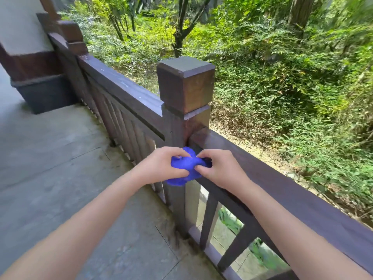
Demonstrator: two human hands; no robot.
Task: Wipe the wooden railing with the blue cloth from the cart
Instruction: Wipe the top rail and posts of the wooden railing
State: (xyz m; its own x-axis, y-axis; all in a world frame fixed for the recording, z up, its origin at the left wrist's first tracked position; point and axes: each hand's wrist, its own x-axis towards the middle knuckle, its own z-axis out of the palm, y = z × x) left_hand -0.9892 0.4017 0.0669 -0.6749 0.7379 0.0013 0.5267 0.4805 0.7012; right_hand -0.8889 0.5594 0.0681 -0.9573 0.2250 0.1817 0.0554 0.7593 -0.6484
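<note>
A bunched blue cloth [186,167] is held between both hands in front of the dark wooden railing [292,190], just below its square post [185,85]. My left hand [161,165] pinches the cloth's left side. My right hand [220,167] grips its right side, close to where the right-hand top rail meets the post. The cloth hangs slightly below my left hand. I cannot tell whether it touches the wood. No cart is in view.
A second rail section [121,87] runs from the post back left to a pillar base [44,91]. Grey stone paving [70,178] lies on my side. Beyond the railing the ground drops to shrubs and trees [282,67].
</note>
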